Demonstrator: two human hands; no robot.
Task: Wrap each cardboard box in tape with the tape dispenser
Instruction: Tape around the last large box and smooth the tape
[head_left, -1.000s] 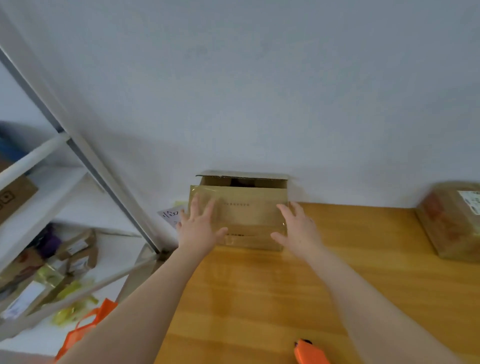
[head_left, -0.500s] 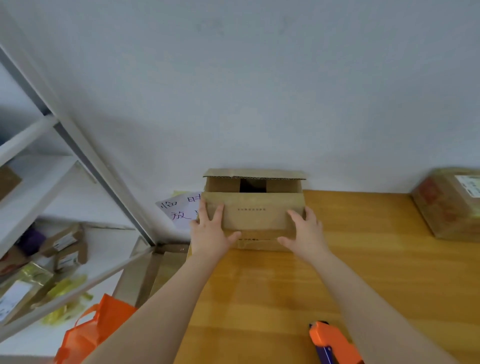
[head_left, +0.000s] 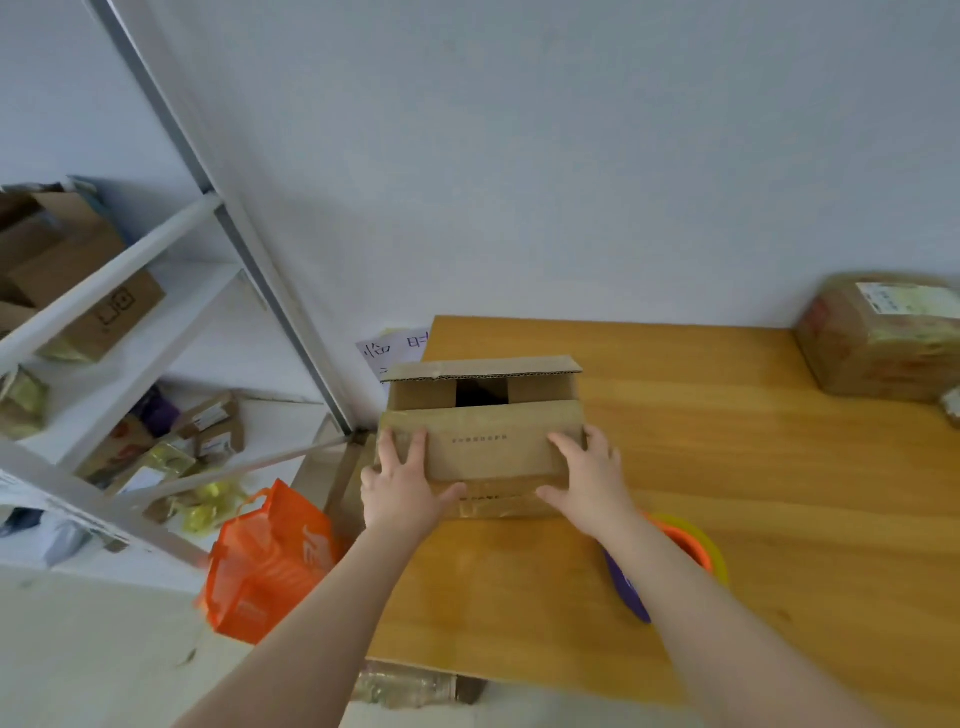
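An open cardboard box (head_left: 485, 447) stands near the left edge of the wooden table (head_left: 727, 467), its far flap up and its near flap folded over. My left hand (head_left: 402, 486) holds the box's left end, fingers on the near flap and thumb on the front face. My right hand (head_left: 587, 480) holds the right end the same way. The orange and purple tape dispenser (head_left: 685, 545) with its yellowish tape roll lies on the table just behind my right forearm, partly hidden by it.
A tape-wrapped box (head_left: 878, 338) with a label sits at the table's far right by the wall. A white metal shelf (head_left: 104, 291) with several parcels stands on the left. An orange bag (head_left: 270, 561) sits on the floor beside the table. A handwritten paper (head_left: 395, 348) hangs behind the box.
The box has come away from the wall toward me along the table's left side, both hands still on it. More of the tape dispenser now shows under my right arm.
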